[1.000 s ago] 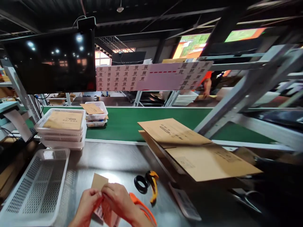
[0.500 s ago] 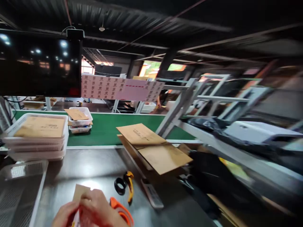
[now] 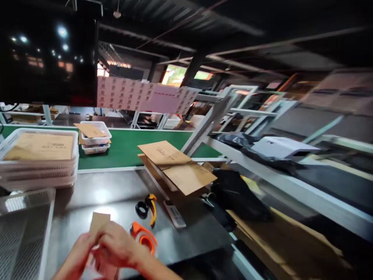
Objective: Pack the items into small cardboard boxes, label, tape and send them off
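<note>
My left hand (image 3: 78, 249) and my right hand (image 3: 116, 240) meet low in the head view, over the near part of the dark worktable. The fingers of both are closed on a small reddish packet (image 3: 101, 261), which they partly hide, so its exact kind does not show. Just beyond the fingertips stands a small brown piece of cardboard (image 3: 99, 221); I cannot tell whether it is held or only behind them. To the right of my right hand lies an orange tape dispenser (image 3: 144, 237). Farther on are a black ring-shaped roll (image 3: 141, 210) and a yellow-and-black cutter (image 3: 152, 210).
An open mesh basket (image 3: 49, 229) stands at left, with stacked white baskets (image 3: 74, 167) behind it holding cardboard. Flat cardboard boxes (image 3: 175, 163) overhang a white handheld device (image 3: 175, 214). A green belt (image 3: 125, 149) crosses behind; a metal frame (image 3: 250, 165) slopes at right.
The view has tilted downward and swung a little, so the surroundings sit higher and farther left. Both hands stay together on the packet, their fingers shifting slightly.
</note>
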### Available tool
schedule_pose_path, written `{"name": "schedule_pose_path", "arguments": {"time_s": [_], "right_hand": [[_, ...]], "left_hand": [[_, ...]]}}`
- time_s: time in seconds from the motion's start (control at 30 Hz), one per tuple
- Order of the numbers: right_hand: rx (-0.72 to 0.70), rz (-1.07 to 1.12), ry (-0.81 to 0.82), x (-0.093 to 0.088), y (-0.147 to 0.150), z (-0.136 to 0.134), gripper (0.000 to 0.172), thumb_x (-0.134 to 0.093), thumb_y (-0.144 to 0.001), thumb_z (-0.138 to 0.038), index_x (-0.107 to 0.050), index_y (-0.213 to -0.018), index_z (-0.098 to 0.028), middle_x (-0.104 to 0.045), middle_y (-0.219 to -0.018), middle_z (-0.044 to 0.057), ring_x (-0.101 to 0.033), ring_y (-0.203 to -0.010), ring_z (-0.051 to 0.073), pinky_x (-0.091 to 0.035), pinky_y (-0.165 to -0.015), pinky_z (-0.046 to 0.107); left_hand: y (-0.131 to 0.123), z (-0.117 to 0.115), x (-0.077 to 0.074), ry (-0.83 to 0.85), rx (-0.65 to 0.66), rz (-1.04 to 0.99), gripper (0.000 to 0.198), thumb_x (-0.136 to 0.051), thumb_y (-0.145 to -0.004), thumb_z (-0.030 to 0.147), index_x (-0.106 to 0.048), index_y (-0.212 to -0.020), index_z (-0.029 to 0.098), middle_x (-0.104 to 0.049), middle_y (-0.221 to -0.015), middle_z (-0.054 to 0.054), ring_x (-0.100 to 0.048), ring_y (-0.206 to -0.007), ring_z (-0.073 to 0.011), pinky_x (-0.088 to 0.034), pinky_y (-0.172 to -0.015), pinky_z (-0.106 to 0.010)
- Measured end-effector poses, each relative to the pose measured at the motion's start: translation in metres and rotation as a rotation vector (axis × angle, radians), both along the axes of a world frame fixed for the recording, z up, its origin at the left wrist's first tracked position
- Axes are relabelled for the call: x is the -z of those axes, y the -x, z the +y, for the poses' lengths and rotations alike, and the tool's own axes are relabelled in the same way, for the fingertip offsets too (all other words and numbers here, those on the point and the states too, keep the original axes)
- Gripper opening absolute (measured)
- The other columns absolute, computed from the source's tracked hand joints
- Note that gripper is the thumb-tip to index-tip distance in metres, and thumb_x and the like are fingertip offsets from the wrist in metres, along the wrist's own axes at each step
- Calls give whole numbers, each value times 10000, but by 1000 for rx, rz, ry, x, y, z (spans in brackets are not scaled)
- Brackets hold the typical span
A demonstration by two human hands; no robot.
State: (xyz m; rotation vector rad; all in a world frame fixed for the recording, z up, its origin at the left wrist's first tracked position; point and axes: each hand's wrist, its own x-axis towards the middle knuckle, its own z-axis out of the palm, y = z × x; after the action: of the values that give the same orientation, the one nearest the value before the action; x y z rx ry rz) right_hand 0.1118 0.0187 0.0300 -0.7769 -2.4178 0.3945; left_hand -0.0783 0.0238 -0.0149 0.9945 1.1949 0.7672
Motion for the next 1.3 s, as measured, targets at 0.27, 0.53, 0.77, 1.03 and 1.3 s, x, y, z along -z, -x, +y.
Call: {"name": "schedule_pose_path", "arguments": {"time_s": [0.27, 0.53, 0.77, 1.03, 1.3], "right_hand": [[727, 882, 356, 5, -15, -10, 140, -619, -967, -381, -617, -966, -241, -721, -915, 62, -702, -853, 210, -587, -804, 362], [922, 659, 691, 101, 15, 66, 359, -673, -699, -389, -593, -996, -204, -661, -789, -7, -632, -673, 180, -569, -666, 333], [896, 357, 598, 133, 25, 64, 452, -514, -751, -154, -646, -1181, -106, -725, -976, 94, -716, -828, 231, -599, -816, 376], [445, 22, 498, 136, 36, 48, 543, -618, -853, -104, -683, -1385, -190, -601, -1562, 158, -509, -1483, 306, -310, -1281, 536], [415, 73, 670, 137, 26, 110, 523, -852, -792, -255, -743, -1295, -163, -699, -1436, 106, -555, -1405, 374, -354, -1235, 529]], "left_hand": [[77, -37, 38, 42, 174, 966, 177, -457, -967, 158, -628, -932, 191, -740, -909, -83, -726, -932, -239, -501, -832, -310], [82, -57, 48, -268, 497, 994, 272, -521, -891, 139, -732, -1062, 156, -579, -1561, -187, -519, -1463, -324, -408, -1203, -420], [33, -18, 56, -646, 726, 802, 428, -505, -886, 100, -729, -1250, 116, -522, -1627, -203, -385, -1587, -328, -242, -1339, -516], [23, -19, 122, -750, 631, 870, 416, -520, -852, 64, -752, -1191, 132, -608, -1536, -199, -537, -1471, -335, -431, -1253, -531], [21, -23, 156, -811, 405, 744, 228, -596, -816, 143, -783, -918, 226, -571, -1605, -138, -483, -1534, -361, -455, -1261, -539]]}}
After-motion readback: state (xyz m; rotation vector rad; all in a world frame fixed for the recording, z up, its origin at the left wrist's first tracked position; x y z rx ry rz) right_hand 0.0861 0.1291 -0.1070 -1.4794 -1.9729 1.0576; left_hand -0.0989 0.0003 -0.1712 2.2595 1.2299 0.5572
